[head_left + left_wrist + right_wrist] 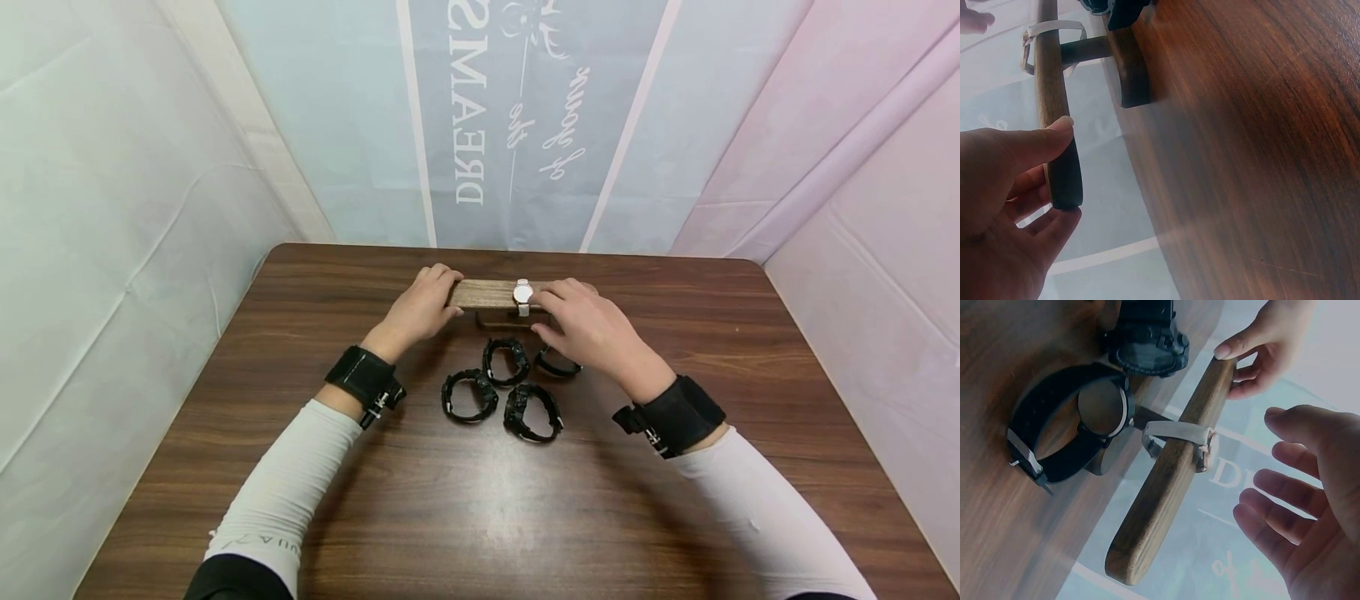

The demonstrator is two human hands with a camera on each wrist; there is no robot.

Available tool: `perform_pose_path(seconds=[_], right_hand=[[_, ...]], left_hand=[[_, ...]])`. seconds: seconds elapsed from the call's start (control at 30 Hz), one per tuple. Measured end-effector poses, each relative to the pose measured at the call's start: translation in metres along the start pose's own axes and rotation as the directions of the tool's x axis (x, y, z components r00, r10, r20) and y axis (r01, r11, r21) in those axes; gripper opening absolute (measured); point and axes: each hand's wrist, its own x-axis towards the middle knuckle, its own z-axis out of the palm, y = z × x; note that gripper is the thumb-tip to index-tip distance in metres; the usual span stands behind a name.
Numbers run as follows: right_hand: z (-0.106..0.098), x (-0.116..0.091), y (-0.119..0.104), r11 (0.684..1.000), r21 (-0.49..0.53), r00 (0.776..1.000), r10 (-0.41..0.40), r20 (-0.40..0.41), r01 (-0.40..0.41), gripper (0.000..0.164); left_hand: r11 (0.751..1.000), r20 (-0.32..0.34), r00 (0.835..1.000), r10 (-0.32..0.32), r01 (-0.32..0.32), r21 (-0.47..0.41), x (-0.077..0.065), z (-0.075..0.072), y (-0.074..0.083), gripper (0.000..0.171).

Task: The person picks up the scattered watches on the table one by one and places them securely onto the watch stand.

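A T-shaped watch stand stands near the far side of the table, its wooden crossbar (480, 293) raised over a base (1132, 72). My left hand (422, 307) grips the crossbar's left end, thumb on the near side and fingers curled behind and under it. Around the bar is a white-strapped watch (522, 293), closed in a loop. Beside that watch is my right hand (592, 325); in the right wrist view its fingers (1282, 487) are loosely bent with a gap between them and the bar, holding nothing.
Several black watches lie on the table in front of the stand: one at the left (486, 393), one nearest me (516, 410), one just before the base (520, 358), and another (562, 371) partly under my right hand. A printed cloth (360, 125) hangs behind the table's far edge.
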Motion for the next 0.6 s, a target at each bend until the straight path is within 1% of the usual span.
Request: perform_pose_path(seconds=[0.17, 0.4, 0.6], right_hand=[[-0.002, -0.012, -0.009, 1.000, 0.011, 1.000, -0.003, -0.021, 0.003, 0.036], [-0.001, -0.031, -0.021, 1.000, 0.020, 1.000, -0.003, -0.013, 0.003, 0.035], [0.003, -0.048, -0.032, 0.999, 0.035, 1.000, -0.014, -0.002, 0.014, 0.038]], left_hand=[[1.000, 0.005, 1.000, -0.008, 0.008, 0.002, 0.000, 0.000, 0.000, 0.053], [1.000, 0.013, 1.000, -0.011, 0.011, 0.002, 0.000, 0.000, 0.001, 0.053], [1.000, 0.015, 1.000, -0.016, 0.016, -0.003, 0.000, -0.001, 0.002, 0.054]])
